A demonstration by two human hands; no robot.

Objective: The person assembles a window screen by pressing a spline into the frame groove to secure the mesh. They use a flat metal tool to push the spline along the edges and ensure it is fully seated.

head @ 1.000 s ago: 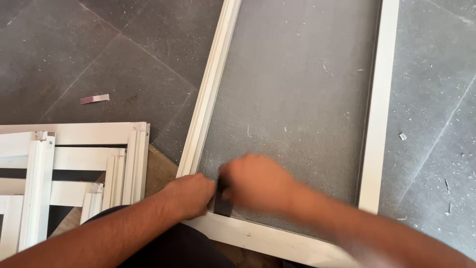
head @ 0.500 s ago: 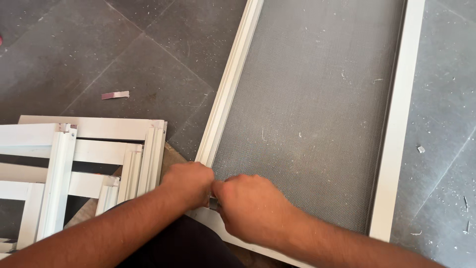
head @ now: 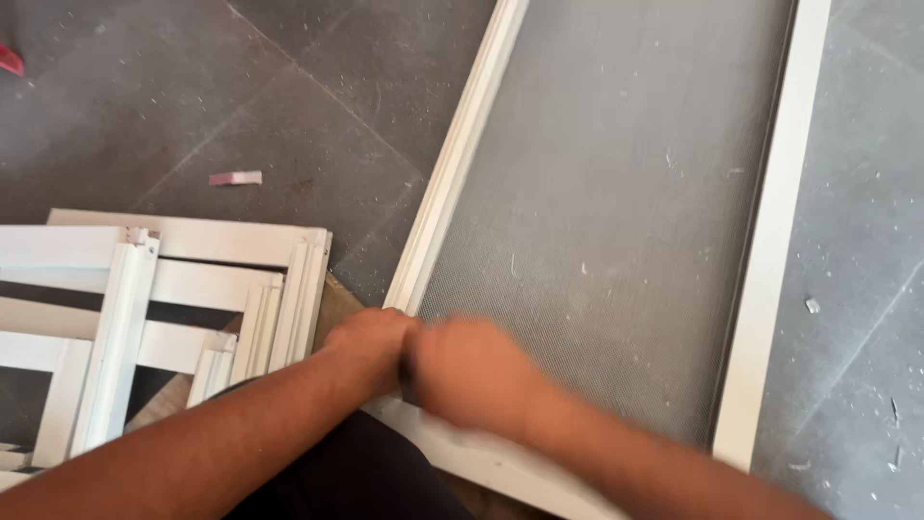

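A white screen frame (head: 452, 183) with grey mesh (head: 616, 212) lies flat on the dark floor. Both hands meet at its near left corner. My left hand (head: 371, 342) is curled over the corner where the left rail joins the near rail. My right hand (head: 472, 376) is blurred and closed in a fist, pressed against the left one. A sliver of a small dark tool (head: 408, 389) shows between them; the rest of it is hidden by the fist.
A stack of white frame pieces (head: 144, 289) lies to the left on the grey tiled floor (head: 241, 87). A small pale scrap (head: 236, 178) and a red thing (head: 12, 60) lie farther off. White flecks dot the floor at the right.
Both hands have slid left along the near rail to the frame's corner and closed together. The view has shifted, so the frame sits farther right.
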